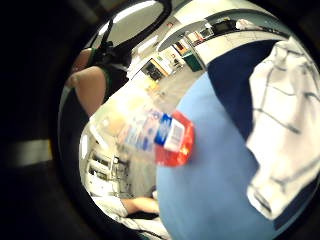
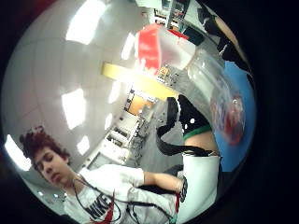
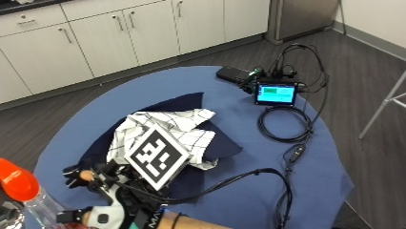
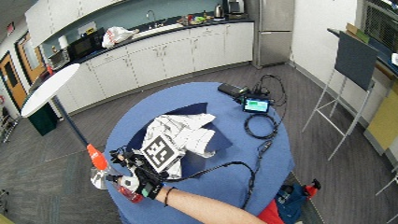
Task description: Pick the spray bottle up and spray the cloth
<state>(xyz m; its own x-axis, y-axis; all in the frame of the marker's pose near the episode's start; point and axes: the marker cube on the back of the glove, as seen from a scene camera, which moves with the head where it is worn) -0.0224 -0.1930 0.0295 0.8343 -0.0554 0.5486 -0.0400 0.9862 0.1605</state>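
A clear spray bottle (image 3: 22, 188) with an orange-red top is up in the air just past the near left edge of the round blue table (image 3: 254, 191). My gloved right hand (image 3: 117, 205) holds it by the lower body, with some fingers reaching out over the table. The bottle (image 4: 99, 170) leans, top away from the hand (image 4: 142, 183). In the palm views the labelled bottle (image 1: 160, 132) (image 2: 205, 70) is close to the palm. A white checked cloth (image 3: 171, 126) lies crumpled on a dark navy cloth (image 3: 184, 102) mid-table, just beyond the hand; both (image 1: 285, 125) (image 1: 235, 80) show past the bottle.
A small device with a lit screen (image 3: 275, 93) and a black box (image 3: 231, 74) sit at the table's far right. Coiled black cables (image 3: 285, 124) run from them down the right side toward my forearm. White cabinets (image 3: 126, 33) line the wall behind.
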